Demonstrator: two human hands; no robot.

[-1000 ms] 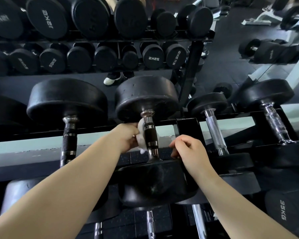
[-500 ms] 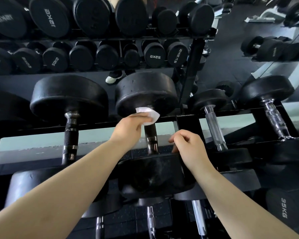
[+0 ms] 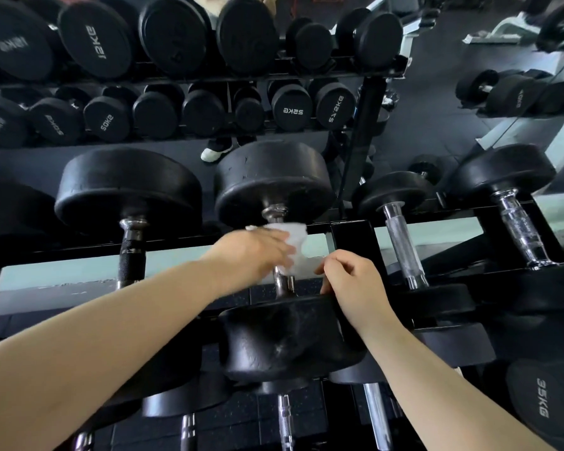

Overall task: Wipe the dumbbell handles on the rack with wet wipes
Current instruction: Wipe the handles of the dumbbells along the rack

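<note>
since half a second ago the left hand (image 3: 258, 255) has slid the wet wipe (image 3: 290, 242) back along the handle (image 3: 281, 283), away from the far head (image 3: 274, 180) of the middle dumbbell (image 3: 284, 336), so the chrome collar beyond the fingers now shows bare. the right hand (image 3: 355, 284) has kept its place.

the left hand is motion-blurred; it grasps the white wipe, which is wrapped round the middle stretch of the handle, just ahead of and to the right of its knuckles. a short length of handle shows just below the hand, before it meets the near head.

the right hand sits on the upper rim of that near head, just right of the handle, its fingers curled inward. whether it grips the rim or only rests there cannot be told. its thumb is close to the wipe's lower edge.

the dumbbell lies across the rack (image 3: 352, 242), whose black post stands just beyond the right hand. left of the left forearm lies a dumbbell with a dark handle (image 3: 127, 258); right of the right hand lies one with a chrome handle (image 3: 401, 242).
</note>
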